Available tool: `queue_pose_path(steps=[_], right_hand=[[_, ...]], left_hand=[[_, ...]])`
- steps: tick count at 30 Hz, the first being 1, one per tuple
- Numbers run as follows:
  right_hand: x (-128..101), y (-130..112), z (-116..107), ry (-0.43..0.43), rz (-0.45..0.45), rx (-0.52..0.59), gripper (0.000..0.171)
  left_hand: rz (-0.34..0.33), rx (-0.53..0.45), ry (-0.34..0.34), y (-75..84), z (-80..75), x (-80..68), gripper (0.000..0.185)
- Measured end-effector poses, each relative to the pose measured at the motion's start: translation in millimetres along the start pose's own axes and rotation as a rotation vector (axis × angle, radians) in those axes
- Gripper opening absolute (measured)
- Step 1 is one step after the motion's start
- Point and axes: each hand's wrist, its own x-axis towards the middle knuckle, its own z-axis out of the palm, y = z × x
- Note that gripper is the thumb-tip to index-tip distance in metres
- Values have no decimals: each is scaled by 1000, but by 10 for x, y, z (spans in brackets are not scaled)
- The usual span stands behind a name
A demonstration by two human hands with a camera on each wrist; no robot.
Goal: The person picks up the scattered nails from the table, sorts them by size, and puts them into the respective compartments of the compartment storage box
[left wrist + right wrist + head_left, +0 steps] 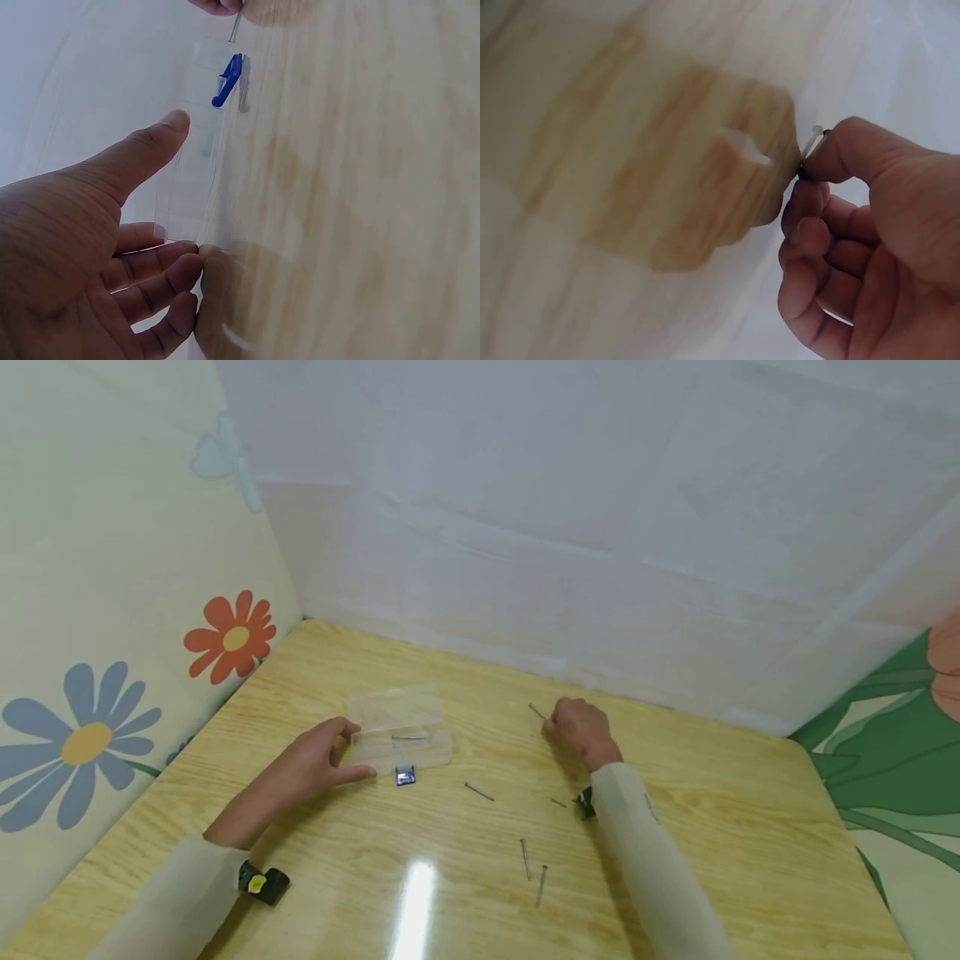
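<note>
A clear plastic box (401, 758) with its lid (396, 706) raised stands on the table, a nail (411, 738) inside it. Its blue latch (405, 775) sticks out at the front. My left hand (311, 760) rests at the box's left end, fingers at the end wall and a straight thumb along the front; whether the thumb touches is hard to tell. To the right of the box, my right hand (581, 728) pinches a nail (537, 712) between thumb and forefinger. In the right wrist view, one end of that nail (814, 139) shows beyond the thumb.
Several loose nails lie on the wood-grain table (322, 860): one nail (479, 792) right of the box, a short one (558, 802) by the right wrist, and two more, a nail (526, 860) and another nail (542, 887), nearer. White cloth (525, 527) hangs behind.
</note>
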Motion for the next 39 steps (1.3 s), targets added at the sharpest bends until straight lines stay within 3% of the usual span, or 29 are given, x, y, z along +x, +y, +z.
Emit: queue_pose_path(steps=[6, 15, 24, 32, 39], right_hand=[[-19, 13, -14, -49, -45, -28, 40], [-30, 27, -24, -99, -55, -82, 34], [-9, -38, -63, -51, -86, -181, 27], [73, -110, -44, -75, -61, -264, 28], [72, -75, -38, -87, -88, -246, 30]], left_hand=[[-9, 0, -2, 1, -1, -5, 73], [-8, -13, -16, -19, 14, -2, 72], [-6, 4, -2, -2, -2, -14, 72], [9, 7, 8, 0, 2, -20, 73], [16, 2, 15, -13, 18, -11, 73]])
